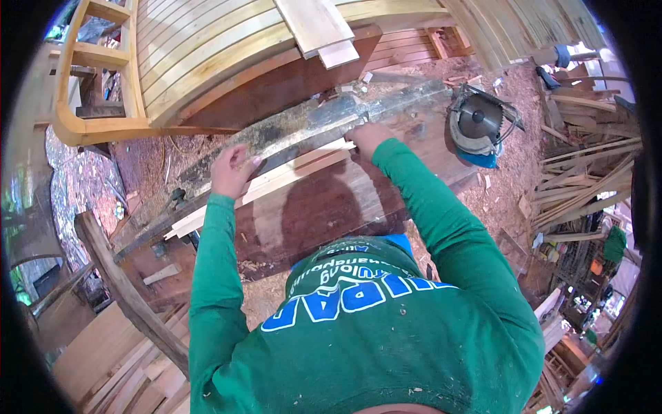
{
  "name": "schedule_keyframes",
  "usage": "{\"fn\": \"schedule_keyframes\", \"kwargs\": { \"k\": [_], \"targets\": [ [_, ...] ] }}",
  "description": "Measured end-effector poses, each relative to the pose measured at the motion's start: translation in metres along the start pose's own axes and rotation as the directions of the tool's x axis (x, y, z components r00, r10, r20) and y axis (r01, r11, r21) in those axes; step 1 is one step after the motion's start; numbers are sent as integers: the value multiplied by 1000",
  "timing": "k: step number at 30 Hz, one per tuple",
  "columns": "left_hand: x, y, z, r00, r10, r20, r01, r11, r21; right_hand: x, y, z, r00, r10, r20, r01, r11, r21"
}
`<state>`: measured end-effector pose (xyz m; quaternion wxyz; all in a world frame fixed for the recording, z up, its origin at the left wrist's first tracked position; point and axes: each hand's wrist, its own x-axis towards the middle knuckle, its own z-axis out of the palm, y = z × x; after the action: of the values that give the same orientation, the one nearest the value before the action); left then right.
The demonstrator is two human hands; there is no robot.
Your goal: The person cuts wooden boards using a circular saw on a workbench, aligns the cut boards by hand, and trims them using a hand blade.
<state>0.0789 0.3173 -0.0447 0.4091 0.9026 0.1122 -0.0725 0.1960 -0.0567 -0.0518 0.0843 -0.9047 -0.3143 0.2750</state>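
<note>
Light wooden strips (296, 171) lie side by side along a dark workbench (427, 162) in front of me. My left hand (234, 169) is over the left part of the strips, its thumb and fingers apart; whether it touches the wood I cannot tell. Near the right ends of the strips is my right hand (371, 136), with the fingers curled down by a long grey metal-like edge (314, 141). What those fingers pinch, if anything, is too small to make out. Both arms wear green sleeves.
A circular saw (476, 121) lies with its blade showing at the bench's right end. Slatted wooden furniture (214, 58) with loose boards (317, 31) on it stands beyond the bench. Scrap wood (586, 179) is piled right; a dark beam (131, 297) and planks lie lower left.
</note>
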Motion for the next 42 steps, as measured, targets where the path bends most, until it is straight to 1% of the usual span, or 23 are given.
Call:
{"fn": "schedule_keyframes", "kwargs": {
  "k": [2, 3, 5, 6, 8, 9, 11, 13, 15, 16, 19, 20, 23, 26, 29, 31, 32, 34, 37, 39, 40, 41, 42],
  "targets": [
    [10, 28, 12, 982, 141, 128, -137, 990, -34, -1, -1, 7, 1000, -7, -25, 8, 1000, 9],
    [12, 37, 20, 951, 209, 229, -235, 968, 93, -4, -3, 3, 1000, -2, -28, 2, 1000, 8],
    [9, 53, 38, 849, 295, 439, -448, 842, 300, -3, 0, 0, 998, -3, -62, 3, 1000, -1],
    [6, 56, 46, 853, 233, 467, -451, 779, 436, -4, 0, 3, 996, -9, -85, 9, 1000, 1],
    [11, 56, 47, 877, 162, 452, -375, 819, 434, -2, 3, 6, 992, -28, -126, 31, 999, 18],
    [10, 55, 47, 885, 118, 450, -332, 837, 434, -3, 2, 4, 994, -21, -105, 23, 1000, 16],
    [5, 56, 47, 890, 152, 429, -347, 836, 425, 0, 2, 0, 998, -14, -68, 14, 1000, 12],
    [5, 60, 43, 895, 156, 418, -347, 832, 432, 8, 16, 3, 996, -66, 54, 59, 992, 110],
    [5, 64, 41, 899, 84, 430, -289, 852, 437, 19, 40, -11, 974, -158, 160, 117, 964, 239],
    [7, 67, 41, 903, 60, 426, -262, 862, 434, 19, 34, -56, 952, -100, 289, 7, 952, 307],
    [6, 76, 39, 913, 101, 396, -280, 860, 426, 45, 64, -90, 998, -16, -59, 44, 855, 517],
    [7, 80, 37, 911, 80, 404, -271, 855, 442, 55, 71, -102, 978, 51, -202, 64, 849, 525],
    [8, 78, 38, 914, 6, 406, -210, 864, 458, 101, 107, -123, 908, 201, -367, -29, 906, 423],
    [7, 56, 46, 924, 178, 339, -316, 853, 415, 142, 120, -141, 860, 219, -462, 25, 885, 465],
    [5, 57, 44, 938, 146, 315, -270, 879, 394, 211, 136, -132, 831, 315, -458, 10, 815, 579],
    [7, 55, 45, 940, 138, 313, -263, 875, 405, 283, 174, -113, 861, 313, -402, 7, 782, 624],
    [6, 55, 44, 940, 138, 312, -262, 879, 398, 318, 197, -102, 854, 341, -392, -30, 785, 618],
    [4, 40, 52, 938, 142, 317, -273, 865, 421, 362, 193, -106, 830, 371, -417, -85, 822, 563],
    [7, 48, 46, 910, 43, 413, -234, 874, 426, 377, 162, -126, 776, 375, -507, -144, 888, 436],
    [3, 46, 46, 916, 68, 394, -245, 874, 420, 397, 163, -128, 762, 299, -575, -205, 953, 224],
    [3, 43, 47, 914, 81, 396, -258, 871, 417, 408, 160, -135, 811, 241, -533, -269, 963, 26],
    [5, 39, 48, 912, 97, 399, -275, 867, 416, 417, 157, -137, 816, 276, -508, -293, 955, 47],
    [7, 50, 42, 899, 25, 437, -234, 871, 432, 413, 144, -149, 818, 312, -484, -320, 945, 69]
  ]
}}
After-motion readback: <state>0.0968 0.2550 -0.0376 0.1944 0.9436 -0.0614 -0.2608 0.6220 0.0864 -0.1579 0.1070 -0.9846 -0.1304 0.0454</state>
